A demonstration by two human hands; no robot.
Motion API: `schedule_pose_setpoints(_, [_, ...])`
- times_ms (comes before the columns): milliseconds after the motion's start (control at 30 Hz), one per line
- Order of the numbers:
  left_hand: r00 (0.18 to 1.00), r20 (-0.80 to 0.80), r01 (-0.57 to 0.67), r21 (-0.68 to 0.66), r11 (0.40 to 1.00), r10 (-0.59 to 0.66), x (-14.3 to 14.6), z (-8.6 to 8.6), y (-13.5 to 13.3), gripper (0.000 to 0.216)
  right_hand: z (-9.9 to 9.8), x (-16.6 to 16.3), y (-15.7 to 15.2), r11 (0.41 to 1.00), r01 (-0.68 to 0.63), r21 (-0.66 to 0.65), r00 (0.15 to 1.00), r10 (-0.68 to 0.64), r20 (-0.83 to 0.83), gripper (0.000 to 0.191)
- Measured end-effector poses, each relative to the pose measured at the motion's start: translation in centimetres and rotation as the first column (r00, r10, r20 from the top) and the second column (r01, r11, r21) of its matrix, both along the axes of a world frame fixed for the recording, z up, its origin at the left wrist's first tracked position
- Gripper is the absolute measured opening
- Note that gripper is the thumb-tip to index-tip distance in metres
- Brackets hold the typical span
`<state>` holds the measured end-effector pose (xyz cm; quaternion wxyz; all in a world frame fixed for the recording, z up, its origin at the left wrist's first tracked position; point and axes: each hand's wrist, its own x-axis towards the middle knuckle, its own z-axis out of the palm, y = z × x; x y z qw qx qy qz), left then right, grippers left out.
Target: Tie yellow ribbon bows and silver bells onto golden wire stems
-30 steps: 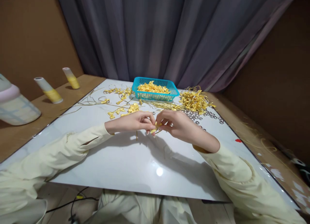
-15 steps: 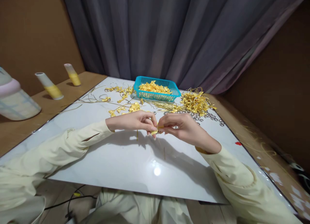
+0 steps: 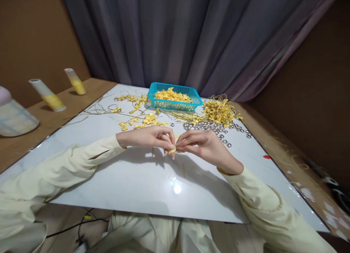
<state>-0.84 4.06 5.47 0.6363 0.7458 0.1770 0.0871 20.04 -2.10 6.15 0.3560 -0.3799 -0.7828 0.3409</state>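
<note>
My left hand (image 3: 149,137) and my right hand (image 3: 202,143) meet above the middle of the white board (image 3: 136,180). Both pinch one small yellow ribbon piece (image 3: 172,150) between their fingertips. A thin gold thread hangs down from the piece toward the board. Both sleeves are pale yellow and rest on the board's edge.
A turquoise basket (image 3: 172,104) of yellow ribbon bows stands at the back. A heap of yellow bows with gold loops (image 3: 220,112) lies to its right, small silver bells (image 3: 216,128) in front of it. Loose bows (image 3: 136,116) lie at the left. Two thread spools (image 3: 46,95) stand on the wooden table.
Both hands stay pinched together on the ribbon piece; the fingers have shifted slightly. The camera has tilted a little, so the scene sits lower and more to the left.
</note>
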Motion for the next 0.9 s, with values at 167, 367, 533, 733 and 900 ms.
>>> schedule_pose_setpoints(167, [0.998,-0.05,-0.024,0.029,0.999,0.025,0.0,0.2,-0.3,0.011,0.0,-0.2,-0.1,0.999,0.042,-0.022,0.999,-0.042,0.011,0.007])
schedule_pose_setpoints(367, [0.997,-0.074,-0.023,0.062,0.998,0.028,0.1,0.5,-0.5,0.011,0.2,-0.2,-0.1,0.999,0.025,-0.044,0.999,-0.023,0.04,0.007])
schedule_pose_setpoints(533, [0.995,-0.098,-0.018,0.066,0.998,0.025,0.2,0.6,-0.6,0.012,0.1,0.0,-0.1,0.995,0.016,-0.103,1.0,-0.015,0.011,0.003])
schedule_pose_setpoints(733, [0.997,-0.075,-0.021,0.033,0.999,0.023,0.2,0.7,-0.7,0.009,-0.4,-0.2,-0.1,0.992,0.013,-0.122,0.997,-0.022,-0.069,0.007])
schedule_pose_setpoints(900, [0.997,-0.078,-0.027,0.026,0.999,0.029,0.3,0.7,-0.7,0.008,-1.2,-0.6,-0.1,0.981,0.011,-0.194,0.99,-0.038,-0.138,0.014])
